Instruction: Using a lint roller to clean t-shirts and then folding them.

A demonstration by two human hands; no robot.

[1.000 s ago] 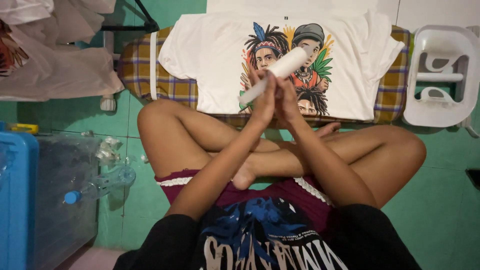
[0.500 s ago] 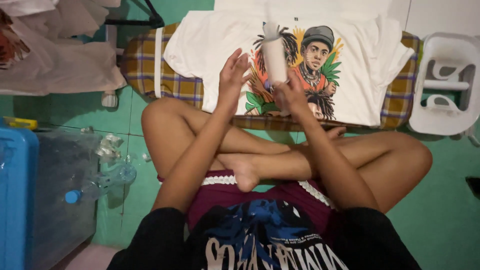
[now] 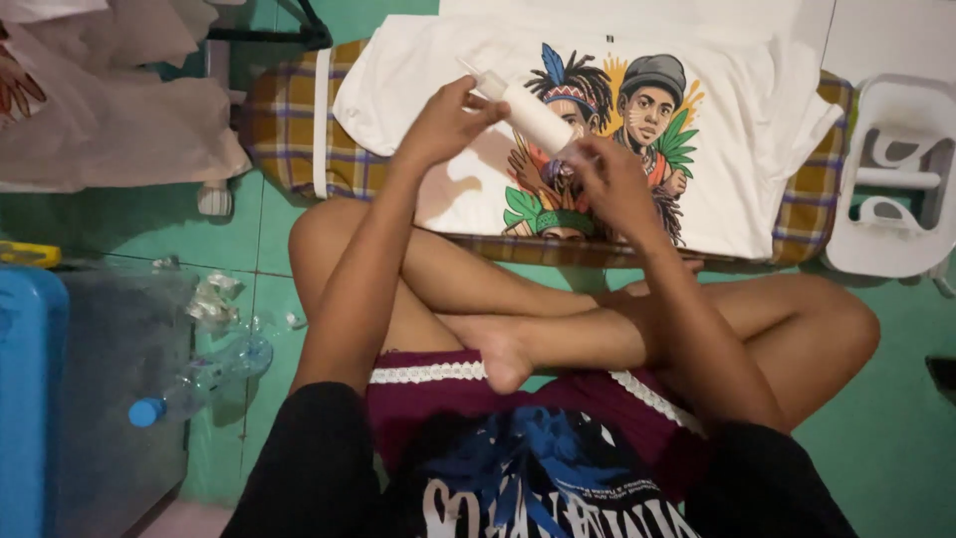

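Above the printed white shirt (image 3: 458, 90), left hand (image 3: 438, 125) and right hand (image 3: 612, 179) clasp a white tube (image 3: 533, 115).

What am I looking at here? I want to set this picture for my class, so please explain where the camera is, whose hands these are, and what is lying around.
There is no machine here. The camera sits on a person's head and looks down, so you see that person's own arms and crossed bare legs on a green floor.

Both hands hold a white roll: the left hand grips its upper end, the right hand its lower end. What the roll is made of cannot be told.

Beneath it lies a white T-shirt with a colourful print of two figures, spread on a plaid padded board.

To the right is a white plastic stool. To the left lie a blue bin, a clear plastic bottle with a blue cap, and pale plastic bags.
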